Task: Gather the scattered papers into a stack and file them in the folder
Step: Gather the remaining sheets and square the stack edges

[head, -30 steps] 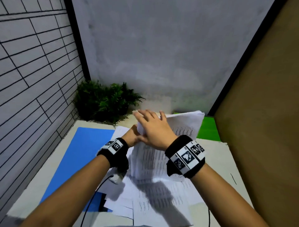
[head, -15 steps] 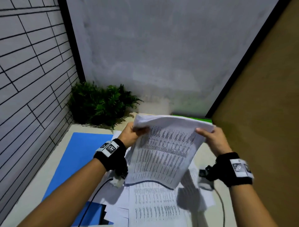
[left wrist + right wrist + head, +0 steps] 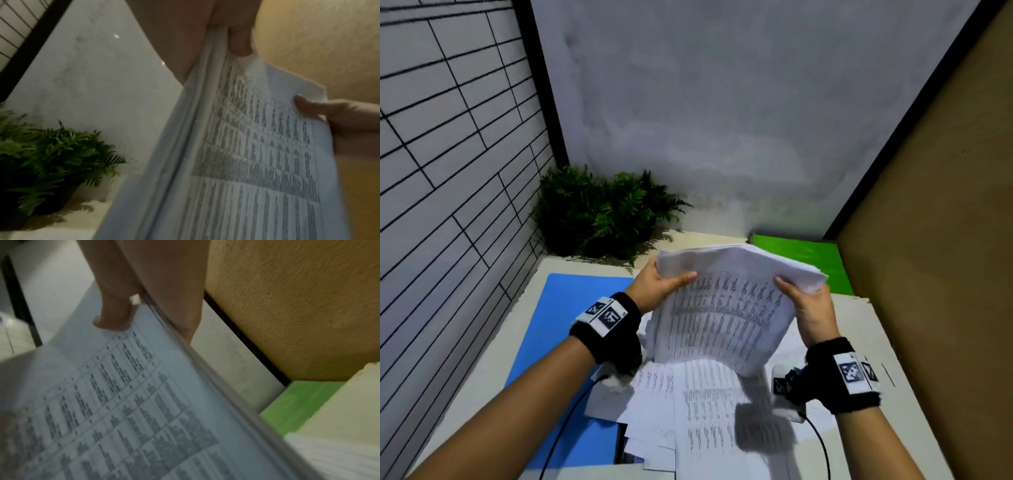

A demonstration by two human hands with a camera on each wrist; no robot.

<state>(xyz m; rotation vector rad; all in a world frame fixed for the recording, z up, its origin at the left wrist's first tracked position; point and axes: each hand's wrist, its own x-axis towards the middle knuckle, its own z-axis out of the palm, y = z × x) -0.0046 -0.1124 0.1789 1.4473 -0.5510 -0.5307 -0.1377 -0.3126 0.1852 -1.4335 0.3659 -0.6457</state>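
A thick stack of printed papers [image 3: 722, 318] hangs upright above the table, held at its top corners. My left hand [image 3: 657, 284] grips the top left corner, thumb on the printed face. My right hand [image 3: 808, 301] grips the top right corner the same way. In the left wrist view the stack [image 3: 246, 162] shows its sheet edges, with my thumb [image 3: 240, 40] on top. In the right wrist view my thumb [image 3: 113, 316] presses the stack [image 3: 123, 402]. More loose papers [image 3: 688, 411] lie scattered on the table below. A blue folder [image 3: 565, 329] lies open flat on the left.
A green folder [image 3: 804, 260] lies at the back right of the table, also visible in the right wrist view [image 3: 298, 404]. A potted fern [image 3: 602, 212] stands in the back left corner. A brown panel [image 3: 935, 240] walls the right side, a tiled wall the left.
My right hand left the top of the stack and took its right top corner. Both hands then lowered the stack slightly toward the table.
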